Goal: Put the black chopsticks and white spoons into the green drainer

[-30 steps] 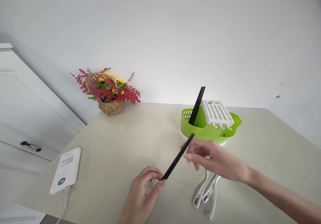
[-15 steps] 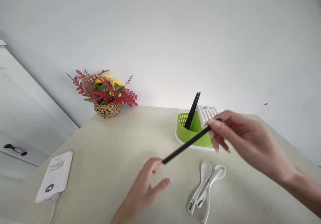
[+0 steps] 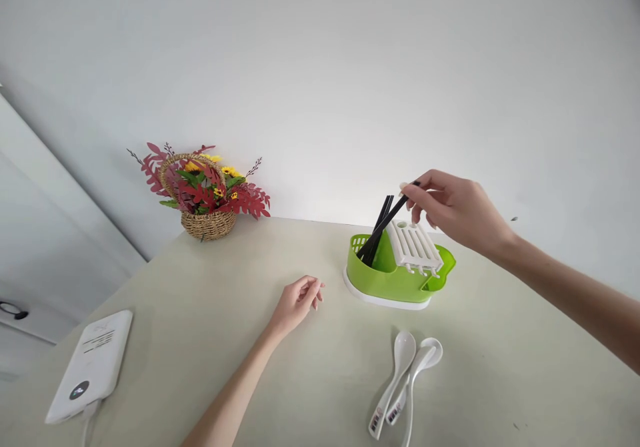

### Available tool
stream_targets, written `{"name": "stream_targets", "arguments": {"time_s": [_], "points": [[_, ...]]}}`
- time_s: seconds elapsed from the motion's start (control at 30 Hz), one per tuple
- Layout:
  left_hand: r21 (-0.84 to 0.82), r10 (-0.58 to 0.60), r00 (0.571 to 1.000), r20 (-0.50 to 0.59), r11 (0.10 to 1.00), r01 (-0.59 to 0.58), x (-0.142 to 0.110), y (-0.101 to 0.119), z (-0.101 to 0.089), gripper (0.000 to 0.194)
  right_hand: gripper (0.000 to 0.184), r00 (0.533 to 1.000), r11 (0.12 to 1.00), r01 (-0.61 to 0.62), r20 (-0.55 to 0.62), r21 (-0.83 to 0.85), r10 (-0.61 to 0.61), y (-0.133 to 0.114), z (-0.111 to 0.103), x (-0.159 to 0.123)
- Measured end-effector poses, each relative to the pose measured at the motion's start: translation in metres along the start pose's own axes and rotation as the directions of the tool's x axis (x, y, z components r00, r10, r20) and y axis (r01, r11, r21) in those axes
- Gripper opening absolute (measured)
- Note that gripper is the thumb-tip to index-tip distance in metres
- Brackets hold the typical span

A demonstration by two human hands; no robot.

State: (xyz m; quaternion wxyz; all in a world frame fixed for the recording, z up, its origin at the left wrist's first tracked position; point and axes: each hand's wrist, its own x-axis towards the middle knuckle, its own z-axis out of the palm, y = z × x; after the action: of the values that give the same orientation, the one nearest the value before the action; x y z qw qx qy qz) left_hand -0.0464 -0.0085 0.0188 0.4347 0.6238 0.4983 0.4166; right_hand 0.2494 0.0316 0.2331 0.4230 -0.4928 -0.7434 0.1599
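Note:
Pinched at its upper end between the fingertips of my right hand, a black chopstick slants down to the left. Its lower end is inside the left compartment of a green cutlery holder, beside other black chopsticks leaning there. A white slotted rack sits over the holder's middle. To the left of the holder, just above the table, my left hand has its fingers curled in against the thumb, with nothing seen in it. White spoons lie in front of the holder, touching neither hand.
A wicker basket of red leaves and yellow flowers stands at the back left by the wall. A white device with a cable lies near the left table edge. Beyond that edge is a white cabinet.
My right hand has moved up and back, bringing the chopstick's lower end into the holder. My left hand has left the chopstick's tip and its fingers have curled in. The view has shifted slightly.

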Motion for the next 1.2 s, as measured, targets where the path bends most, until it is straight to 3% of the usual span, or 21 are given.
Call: {"name": "stream_targets", "arguments": {"time_s": [0.27, 0.63, 0.93, 1.07, 1.2], "points": [[0.001, -0.020, 1.000, 0.004, 1.000, 0.020, -0.004, 0.000, -0.002, 0.046, 0.047, 0.972, 0.996, -0.063, 0.221, -0.060, 0.075, 0.033, 0.030, 0.023], [0.031, -0.018, 0.999, 0.029, 0.999, 0.017, -0.005, 0.002, -0.001, 0.045, 0.041, 0.944, 0.989, -0.127, 0.298, -0.073, 0.143, 0.043, 0.049, 0.035], [0.052, -0.025, 0.999, 0.031, 0.998, 0.023, -0.007, 0.001, -0.001, 0.048, 0.036, 0.972, 0.984, -0.104, 0.194, -0.147, 0.132, 0.041, 0.050, 0.038], [0.053, -0.020, 0.999, 0.030, 0.998, 0.019, -0.006, 0.000, -0.001, 0.046, 0.043, 0.993, 0.995, -0.069, 0.094, -0.076, 0.076, 0.024, 0.040, 0.031], [0.054, -0.019, 0.999, 0.033, 0.998, 0.017, -0.006, 0.000, -0.001, 0.044, 0.042, 0.999, 0.999, 0.044, 0.025, -0.020, -0.043, -0.001, 0.030, 0.013]]}}
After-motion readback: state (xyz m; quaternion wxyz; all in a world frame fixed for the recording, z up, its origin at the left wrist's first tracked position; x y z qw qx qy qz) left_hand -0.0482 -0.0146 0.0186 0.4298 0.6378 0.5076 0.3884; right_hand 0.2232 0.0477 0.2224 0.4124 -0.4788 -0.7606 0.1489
